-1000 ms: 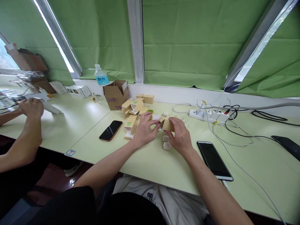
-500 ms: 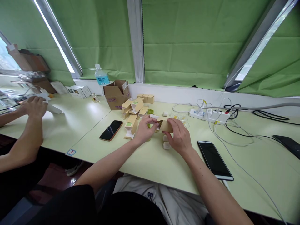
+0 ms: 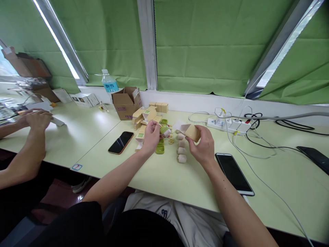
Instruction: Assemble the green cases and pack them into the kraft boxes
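Observation:
My right hand [image 3: 203, 141] grips a small tan carton [image 3: 192, 132] whose white flap is open toward the left. A green and white item [image 3: 165, 130] is pinched in my left hand [image 3: 152, 134], its details blurred. Below it, green trays [image 3: 159, 149] lie on the table. Several pale rounded cases [image 3: 182, 151] form a column between my hands. Opened cartons [image 3: 149, 114] are heaped left of my left hand, beside a brown cardboard box [image 3: 126, 103].
One phone [image 3: 121, 142] lies left, another [image 3: 233, 173] right by my forearm. A power strip [image 3: 228, 125] with tangled cables sits at the back right. Small closed boxes [image 3: 161, 107] stand by the wall. A bottle [image 3: 110, 83] and another person's hands [image 3: 38, 118] are at left.
My hands have moved apart. The carton is now only in my right hand, tilted open, while the green and white item shows at my left fingers. More of the pale cases are visible.

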`<state>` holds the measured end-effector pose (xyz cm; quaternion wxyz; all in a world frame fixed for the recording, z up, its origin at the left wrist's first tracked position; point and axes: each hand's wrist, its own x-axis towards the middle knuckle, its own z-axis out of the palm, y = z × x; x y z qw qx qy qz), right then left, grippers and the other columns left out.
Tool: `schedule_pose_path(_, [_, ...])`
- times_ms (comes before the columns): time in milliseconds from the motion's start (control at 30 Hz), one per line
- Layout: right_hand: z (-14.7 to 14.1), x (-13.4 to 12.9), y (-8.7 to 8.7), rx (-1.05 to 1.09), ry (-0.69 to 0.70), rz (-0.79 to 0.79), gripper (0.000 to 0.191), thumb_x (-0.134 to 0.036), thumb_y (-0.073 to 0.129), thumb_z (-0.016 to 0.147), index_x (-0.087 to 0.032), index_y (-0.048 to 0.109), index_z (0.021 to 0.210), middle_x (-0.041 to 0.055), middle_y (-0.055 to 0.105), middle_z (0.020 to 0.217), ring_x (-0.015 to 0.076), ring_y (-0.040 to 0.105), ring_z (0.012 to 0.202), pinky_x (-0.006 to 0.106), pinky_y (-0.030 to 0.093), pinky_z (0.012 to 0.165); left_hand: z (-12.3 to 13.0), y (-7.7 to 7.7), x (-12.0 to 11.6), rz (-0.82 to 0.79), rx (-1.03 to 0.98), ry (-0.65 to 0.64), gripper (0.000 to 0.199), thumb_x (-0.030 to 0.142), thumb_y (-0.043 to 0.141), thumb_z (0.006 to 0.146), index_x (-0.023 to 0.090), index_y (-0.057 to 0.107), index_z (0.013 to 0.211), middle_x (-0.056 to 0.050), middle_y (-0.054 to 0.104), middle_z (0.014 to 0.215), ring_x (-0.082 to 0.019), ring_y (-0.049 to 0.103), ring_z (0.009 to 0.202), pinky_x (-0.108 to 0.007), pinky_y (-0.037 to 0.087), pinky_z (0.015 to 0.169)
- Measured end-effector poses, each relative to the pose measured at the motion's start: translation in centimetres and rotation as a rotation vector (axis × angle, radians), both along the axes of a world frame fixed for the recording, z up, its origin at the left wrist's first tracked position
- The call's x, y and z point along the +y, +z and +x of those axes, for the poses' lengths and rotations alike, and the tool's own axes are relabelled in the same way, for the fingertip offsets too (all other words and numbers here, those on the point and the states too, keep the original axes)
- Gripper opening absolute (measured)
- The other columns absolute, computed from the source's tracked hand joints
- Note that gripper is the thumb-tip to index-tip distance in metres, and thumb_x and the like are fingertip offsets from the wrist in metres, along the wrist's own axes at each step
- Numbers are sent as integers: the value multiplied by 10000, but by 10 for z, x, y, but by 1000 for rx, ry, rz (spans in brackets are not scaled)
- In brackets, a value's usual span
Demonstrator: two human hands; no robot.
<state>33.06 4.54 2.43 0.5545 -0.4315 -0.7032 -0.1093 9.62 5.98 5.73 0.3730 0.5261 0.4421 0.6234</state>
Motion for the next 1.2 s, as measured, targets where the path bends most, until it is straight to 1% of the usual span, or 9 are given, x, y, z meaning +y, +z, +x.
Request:
schedule_pose_path(133, [6,5,1,159,-46,-33,484,-441,763,950,-207,622,1350,174,745,1255,352,709,1123,555,625,977,-7,3,-19,92,347,-129,246,450,627,1016,260,509,914,13,648,758,-154,587,646,-286,532,629])
schedule_pose_path(267, [7,13,-4,345,45,-111,558,-467,764,949,-227,596,1424,163,723,1347,303,703,1163,463,650,915,-11,-8,-53,143,709,-265,144,345,592,1015,251,573,908,-8,704,811,-160,558,627,-293,455,602])
schedule_pose_path(400, [8,21,-10,519,253,-206,606,-510,795,932,-240,591,1435,147,718,1353,263,713,1159,384,668,853,-16,-22,-74,133,880,-321,95,294,546,1034,248,617,990,-13,748,872,-169,594,626,-302,444,621])
schedule_pose_path(533, [7,21,-5,688,515,-370,548,-557,842,899,-243,651,1306,103,765,1247,257,751,1107,432,678,923,-17,-30,-77,158,960,-377,174,291,492,1078,249,650,1139,-56,793,981,-228,731,797,-341,538,725])
schedule_pose_path(667, [2,12,5,909,753,-550,432,-551,869,879,-274,700,1165,55,793,1210,263,784,1098,444,701,873,-17,-30,-76,220,1040,-386,210,284,499,1073,255,662,1202,-94,809,1123,-285,786,989,-430,614,900])
schedule_pose_path(800, [0,5,12,1042,854,-714,379,-589,834,920,-275,724,1102,31,822,1110,251,823,982,406,706,781,-17,-17,-71,335,960,-253,239,331,639,1011,263,679,1237,-113,801,1224,-344,757,1197,-544,579,1111])
schedule_pose_path(933, [0,6,10,943,891,-734,386,-601,732,991,-254,729,1159,89,836,1197,274,819,1008,432,701,770,-5,5,-57,324,715,-180,380,299,618,1035,251,594,1411,-139,754,1397,-333,709,1362,-557,532,1200])
schedule_pose_path(1067, [-3,4,11,863,997,-697,382,-535,653,1029,-226,735,1238,154,793,1368,329,788,1158,558,688,908,22,11,-34,213,458,-275,602,329,643,1030,265,459,1600,-165,626,1610,-342,566,1560,-553,519,1226])
schedule_pose_path(1200, [-8,-3,19,987,1129,-772,341,-430,785,937,-269,752,1236,111,800,1368,338,749,1261,603,633,1068,41,-3,-15,195,255,-416,632,325,669,1000,249,512,1607,-147,588,1657,-345,549,1564,-543,466,1288])
